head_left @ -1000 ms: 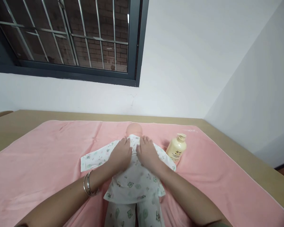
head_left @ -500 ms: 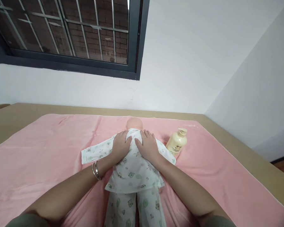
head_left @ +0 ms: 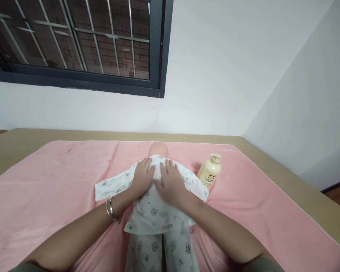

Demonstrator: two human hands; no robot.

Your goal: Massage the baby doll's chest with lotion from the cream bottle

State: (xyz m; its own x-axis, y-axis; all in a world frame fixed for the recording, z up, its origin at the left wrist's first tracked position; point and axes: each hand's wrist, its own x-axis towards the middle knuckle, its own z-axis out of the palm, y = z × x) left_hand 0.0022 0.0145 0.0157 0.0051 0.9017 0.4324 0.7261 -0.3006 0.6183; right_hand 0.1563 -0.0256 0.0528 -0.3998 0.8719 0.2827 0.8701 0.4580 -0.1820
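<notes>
A baby doll [head_left: 158,149] lies on a pink towel [head_left: 53,177], dressed in a white printed shirt [head_left: 155,211] and matching trousers [head_left: 161,255]. My left hand [head_left: 141,178], with bracelets at the wrist, rests flat on the shirt's left chest, fingers stretched out. Beside it my right hand [head_left: 170,183] lies flat on the right chest, thumb pointing toward the left hand. The shirt's sleeves spread out to both sides. Neither hand holds anything.
A cream pump bottle [head_left: 210,172] stands on the towel just right of the doll's shoulder. The towel covers a tan table [head_left: 306,196] set into a white-walled corner. A barred window [head_left: 73,41] is above at the left.
Both hands have slid a little down the doll's chest, the right one more so. The view has shifted slightly.
</notes>
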